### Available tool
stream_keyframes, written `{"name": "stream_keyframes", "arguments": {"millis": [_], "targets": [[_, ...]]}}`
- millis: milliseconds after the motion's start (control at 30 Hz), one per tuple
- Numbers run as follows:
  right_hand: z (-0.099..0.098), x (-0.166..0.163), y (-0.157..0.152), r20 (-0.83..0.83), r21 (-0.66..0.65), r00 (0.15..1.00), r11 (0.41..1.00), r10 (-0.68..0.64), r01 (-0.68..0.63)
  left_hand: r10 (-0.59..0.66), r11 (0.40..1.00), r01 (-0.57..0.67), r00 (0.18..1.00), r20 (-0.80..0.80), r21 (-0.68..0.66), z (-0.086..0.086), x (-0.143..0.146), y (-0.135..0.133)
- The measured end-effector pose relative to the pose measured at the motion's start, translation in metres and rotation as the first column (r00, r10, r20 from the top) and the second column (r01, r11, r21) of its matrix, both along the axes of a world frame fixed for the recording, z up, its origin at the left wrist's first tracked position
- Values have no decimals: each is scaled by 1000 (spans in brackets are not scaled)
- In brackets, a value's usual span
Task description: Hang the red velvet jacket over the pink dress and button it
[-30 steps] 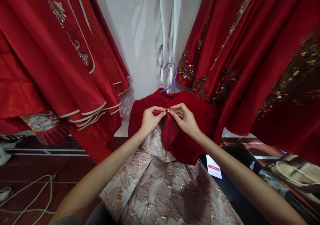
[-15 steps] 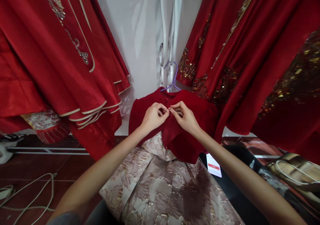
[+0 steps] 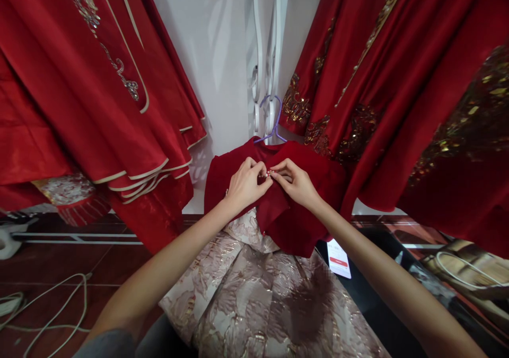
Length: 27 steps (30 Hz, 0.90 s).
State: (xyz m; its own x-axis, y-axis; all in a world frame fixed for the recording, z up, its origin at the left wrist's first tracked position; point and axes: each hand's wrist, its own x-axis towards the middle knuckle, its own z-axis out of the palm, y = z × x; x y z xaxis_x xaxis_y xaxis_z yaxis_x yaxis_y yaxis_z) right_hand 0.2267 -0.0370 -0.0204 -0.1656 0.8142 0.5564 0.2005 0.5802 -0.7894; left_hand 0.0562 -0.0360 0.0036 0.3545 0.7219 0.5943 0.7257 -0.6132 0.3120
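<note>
A short dark red jacket (image 3: 318,183) hangs on a purple hanger (image 3: 275,127), over a pale pinkish brocade dress (image 3: 242,294) with a metallic sheen. At the jacket's front opening, just below the collar, my left hand (image 3: 248,183) is closed in a pinch on the front edge. My right hand (image 3: 296,185) faces it, thumb and fingers pinched on the opposite front edge. The fingertips nearly touch around a small shiny fastening (image 3: 268,174), mostly hidden by the fingers; its exact kind is unclear. Below the hands, the jacket's front panels part over the dress.
Red gowns with trim (image 3: 151,135) hang at left, and sequined red gowns (image 3: 358,108) at right. Behind stands a white panel with curved metalwork (image 3: 258,40). A lit phone (image 3: 338,260) lies by my right forearm. A pale cable (image 3: 85,294) trails over the floor at left.
Both hands stay at the same spot on the jacket front. My left fingers have shifted slightly, curling in more, and the fingertips have adjusted a little around the shiny fastening.
</note>
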Motion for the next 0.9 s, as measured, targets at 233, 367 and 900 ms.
{"name": "stream_keyframes", "arguments": {"millis": [233, 367, 900], "targets": [[-1, 2, 2, -15, -17, 1000, 1000, 6, -6, -107, 992, 109, 994, 30, -66, 5, -1, 0], [0, 5, 5, -9, -58, 1000, 998, 28, -28, -118, 990, 122, 991, 59, -69, 6, -2, -1], [27, 18, 13, 220, -77, 959, 983, 179, -166, -295, 955, 288, 949, -116, -67, 13, -1, 12]]}}
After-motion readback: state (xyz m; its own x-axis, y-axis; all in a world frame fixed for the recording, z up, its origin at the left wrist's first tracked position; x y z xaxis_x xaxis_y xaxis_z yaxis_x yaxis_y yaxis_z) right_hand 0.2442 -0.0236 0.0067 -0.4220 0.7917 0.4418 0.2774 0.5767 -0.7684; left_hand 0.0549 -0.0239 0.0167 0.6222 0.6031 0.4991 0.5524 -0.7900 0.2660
